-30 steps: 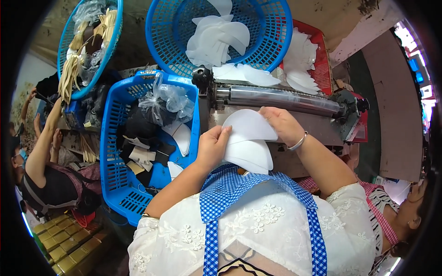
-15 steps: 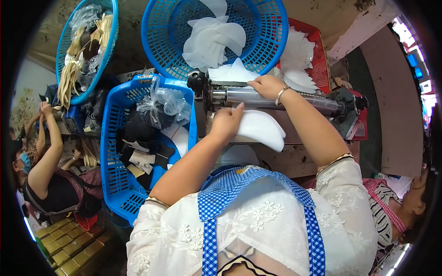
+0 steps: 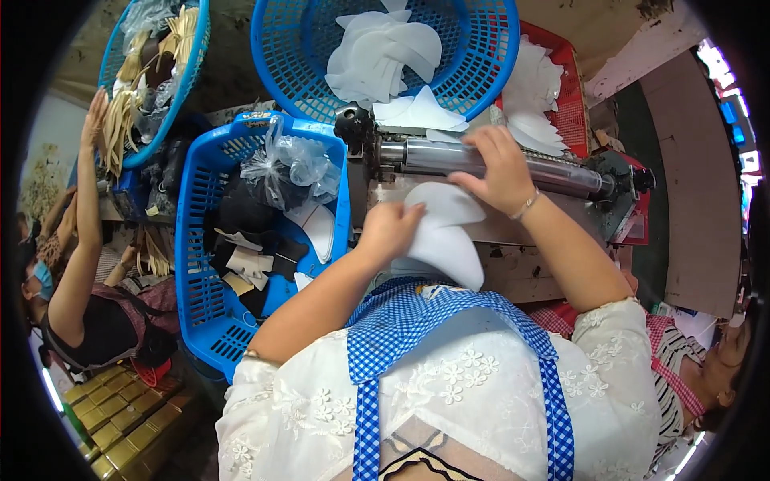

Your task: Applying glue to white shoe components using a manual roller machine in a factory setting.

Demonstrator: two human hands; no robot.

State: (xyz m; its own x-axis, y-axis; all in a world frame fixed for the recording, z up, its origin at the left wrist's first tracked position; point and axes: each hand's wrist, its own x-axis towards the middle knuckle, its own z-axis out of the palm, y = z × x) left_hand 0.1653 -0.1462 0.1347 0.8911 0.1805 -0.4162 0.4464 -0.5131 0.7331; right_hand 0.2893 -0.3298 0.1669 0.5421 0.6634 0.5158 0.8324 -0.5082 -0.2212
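My left hand grips several curved white sheet pieces by their left edge, thumb on top. They lie just in front of a machine with a shiny metal roller. One white piece fans out above the others, toward the roller. My right hand is over the roller's front side, fingers apart and thumb stretched toward that upper piece; no sheet shows between its fingers. Behind the roller lie more white pieces, by the rim of a round blue basket.
The round blue basket holds many white pieces; a red basket beside it holds more. Left of the machine stands a blue crate with plastic bags and dark scraps. A co-worker is at the left, another person at the right.
My right hand has lifted off the roller and its fingers have spread. The white pieces in my left hand have tilted toward me, and one now fans out above the rest.
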